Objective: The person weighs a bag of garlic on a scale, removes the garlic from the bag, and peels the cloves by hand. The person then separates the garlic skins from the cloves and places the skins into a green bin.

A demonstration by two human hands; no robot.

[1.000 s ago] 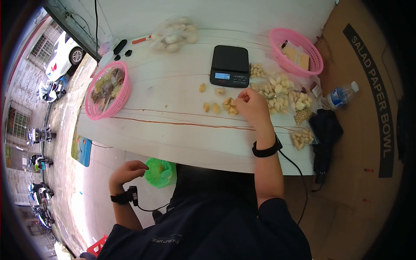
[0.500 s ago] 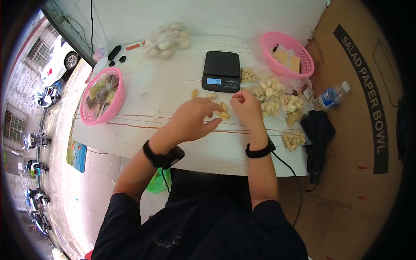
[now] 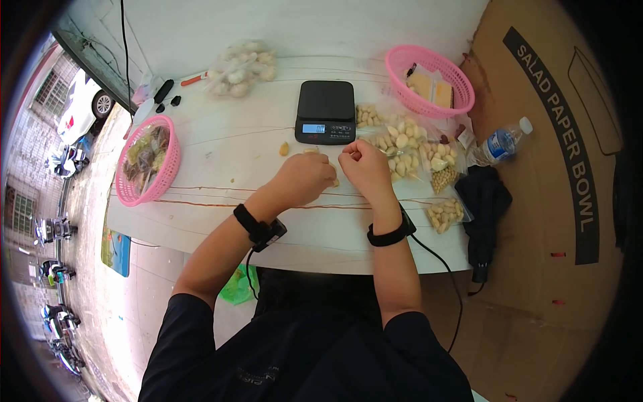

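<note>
My left hand (image 3: 305, 178) rests low over the white table with its fingers curled together, covering most of a few small yellowish pieces. What its fingers hold, if anything, is hidden. Beside it, my right hand (image 3: 366, 169) is closed in a pinch, and I cannot make out what is in it. One yellow-brown piece (image 3: 284, 149) lies on the table, up and left of my left hand. Just beyond both hands sits a black digital scale (image 3: 326, 110) with a lit display and a bare top. Plastic bags of peeled garlic cloves (image 3: 403, 144) lie right of my right hand.
A pink basket (image 3: 175, 157) with bagged goods stands left; another pink basket (image 3: 395, 77) stands back right. A bag of pale round bulbs (image 3: 241, 70) is at the back. At right are a water bottle (image 3: 499, 144), a dark folded umbrella (image 3: 483, 208) and a cardboard wall (image 3: 536, 181).
My left hand has curled its spread fingers and come down over the small yellowish pieces. My right hand stays closed. The whole view has shifted slightly.
</note>
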